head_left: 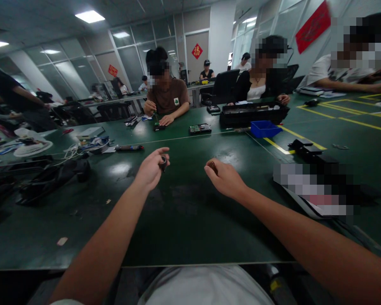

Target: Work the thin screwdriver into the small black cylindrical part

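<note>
My left hand (150,169) is raised over the green table, with a small dark round piece (163,163) pinched at its fingers; the index finger points outward. Across from it, my right hand (226,178) is closed, knuckles up. A small brown, shiny thing (213,167) shows between its thumb and curled fingers, too small to name. A gap of bare tabletop separates the two hands, and neither touches the other.
The green table (178,228) carries a marker-like pen (129,148), a circuit board unit (200,128), a blue bin (265,129) and a long black housing (254,114). Black parts (55,178) lie left, a partly blurred stack (311,195) right. Co-workers sit opposite.
</note>
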The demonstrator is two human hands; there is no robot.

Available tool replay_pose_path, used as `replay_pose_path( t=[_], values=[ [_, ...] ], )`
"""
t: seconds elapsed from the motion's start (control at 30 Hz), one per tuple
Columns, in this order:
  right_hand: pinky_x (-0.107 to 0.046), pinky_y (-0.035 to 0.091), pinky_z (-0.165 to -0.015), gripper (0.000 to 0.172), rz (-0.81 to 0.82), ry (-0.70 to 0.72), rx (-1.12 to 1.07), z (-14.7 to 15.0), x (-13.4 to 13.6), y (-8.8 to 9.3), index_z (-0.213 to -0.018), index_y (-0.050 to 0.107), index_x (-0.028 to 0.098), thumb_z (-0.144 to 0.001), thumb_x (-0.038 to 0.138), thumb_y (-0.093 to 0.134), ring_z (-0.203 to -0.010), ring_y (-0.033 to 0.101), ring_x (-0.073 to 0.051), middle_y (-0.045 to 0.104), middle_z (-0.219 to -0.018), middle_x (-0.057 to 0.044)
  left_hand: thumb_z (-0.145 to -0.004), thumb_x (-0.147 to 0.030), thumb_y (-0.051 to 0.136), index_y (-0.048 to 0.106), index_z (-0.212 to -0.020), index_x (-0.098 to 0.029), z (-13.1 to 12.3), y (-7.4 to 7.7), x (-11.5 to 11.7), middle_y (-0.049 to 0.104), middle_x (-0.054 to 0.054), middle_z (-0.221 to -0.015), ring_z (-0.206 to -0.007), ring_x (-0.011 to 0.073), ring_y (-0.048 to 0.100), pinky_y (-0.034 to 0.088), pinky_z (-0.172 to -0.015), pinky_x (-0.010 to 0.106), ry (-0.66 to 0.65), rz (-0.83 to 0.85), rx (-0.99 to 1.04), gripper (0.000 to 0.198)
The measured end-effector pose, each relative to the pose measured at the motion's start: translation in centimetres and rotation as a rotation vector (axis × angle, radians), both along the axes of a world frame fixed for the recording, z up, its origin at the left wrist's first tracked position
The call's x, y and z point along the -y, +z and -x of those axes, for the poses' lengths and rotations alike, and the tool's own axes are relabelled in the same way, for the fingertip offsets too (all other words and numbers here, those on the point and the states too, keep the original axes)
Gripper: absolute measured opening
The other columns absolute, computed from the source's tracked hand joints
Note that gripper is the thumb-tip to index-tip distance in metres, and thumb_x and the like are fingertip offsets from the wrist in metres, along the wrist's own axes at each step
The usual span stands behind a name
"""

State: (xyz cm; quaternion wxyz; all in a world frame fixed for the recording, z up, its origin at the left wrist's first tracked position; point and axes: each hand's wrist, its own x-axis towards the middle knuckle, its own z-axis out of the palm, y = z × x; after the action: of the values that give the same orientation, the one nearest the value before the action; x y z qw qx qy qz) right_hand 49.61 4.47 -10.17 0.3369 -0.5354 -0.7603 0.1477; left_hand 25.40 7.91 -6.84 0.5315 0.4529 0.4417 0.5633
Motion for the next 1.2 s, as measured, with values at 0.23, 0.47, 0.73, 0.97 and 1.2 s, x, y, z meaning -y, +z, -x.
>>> replay_pose_path(
  t=[0.23, 0.47, 0.73, 0.97, 1.2],
  values=[
    [-0.03, 0.04, -0.061, 0.022, -0.048, 0.018, 0.034, 0.2, 0.2, 0.3, -0.096, 0.064, 0.018, -0.097, 0.034, 0.049, -0.068, 0.061, -0.017, 0.069, -0.078, -0.004, -0.071, -0.005, 0.056, 0.058, -0.12, -0.017, -4.5, -5.6, 1.2, 0.061, 0.006, -0.106, -0.096, 0.0184, 0.057, 0.045, -0.091, 0.033, -0.189, -0.181, -0.622, 0.051],
    [-0.033, 0.047, -0.068, 0.022, -0.159, 0.027, -0.089, -0.1, 0.4, 0.2, -0.097, 0.065, 0.02, -0.097, 0.034, 0.049, -0.074, 0.065, -0.02, 0.071, -0.082, -0.006, -0.083, -0.007, 0.06, 0.063, -0.114, -0.019, -3.2, -7.1, 1.0, 0.064, 0.008, -0.116, -0.111, 0.0214, 0.059, 0.046, -0.102, 0.039, -0.127, -0.358, -0.81, 0.034],
    [-0.036, 0.053, -0.077, 0.021, -0.275, 0.067, -0.287, -0.3, 1.2, 0.2, -0.106, 0.064, 0.022, -0.095, 0.036, 0.051, -0.087, 0.069, -0.022, 0.073, -0.097, -0.007, -0.083, -0.014, 0.07, 0.061, -0.129, -0.023, -2.8, -6.8, 1.0, 0.065, 0.007, -0.126, -0.117, 0.0232, 0.059, 0.044, -0.107, 0.042, -0.072, -0.387, -0.82, 0.048],
    [-0.033, 0.051, -0.077, 0.017, -0.224, 0.14, -0.289, -0.4, 0.6, -0.3, -0.104, 0.062, 0.021, -0.096, 0.032, 0.052, -0.086, 0.07, -0.02, 0.074, -0.094, -0.006, -0.082, -0.017, 0.073, 0.068, -0.118, -0.022, -2.9, -6.5, 1.2, 0.067, 0.006, -0.124, -0.118, 0.024, 0.059, 0.043, -0.108, 0.042, -0.092, -0.41, -0.845, 0.037],
    [-0.033, 0.051, -0.075, 0.019, -0.189, 0.119, -0.326, -0.3, 0.4, -0.5, -0.103, 0.064, 0.021, -0.096, 0.035, 0.053, -0.084, 0.07, -0.02, 0.074, -0.091, -0.005, -0.084, -0.02, 0.072, 0.067, -0.121, -0.025, -2.8, -6.7, 1.3, 0.067, 0.005, -0.126, -0.12, 0.0241, 0.058, 0.042, -0.109, 0.043, -0.1, -0.419, -0.85, 0.038]
  ],
)
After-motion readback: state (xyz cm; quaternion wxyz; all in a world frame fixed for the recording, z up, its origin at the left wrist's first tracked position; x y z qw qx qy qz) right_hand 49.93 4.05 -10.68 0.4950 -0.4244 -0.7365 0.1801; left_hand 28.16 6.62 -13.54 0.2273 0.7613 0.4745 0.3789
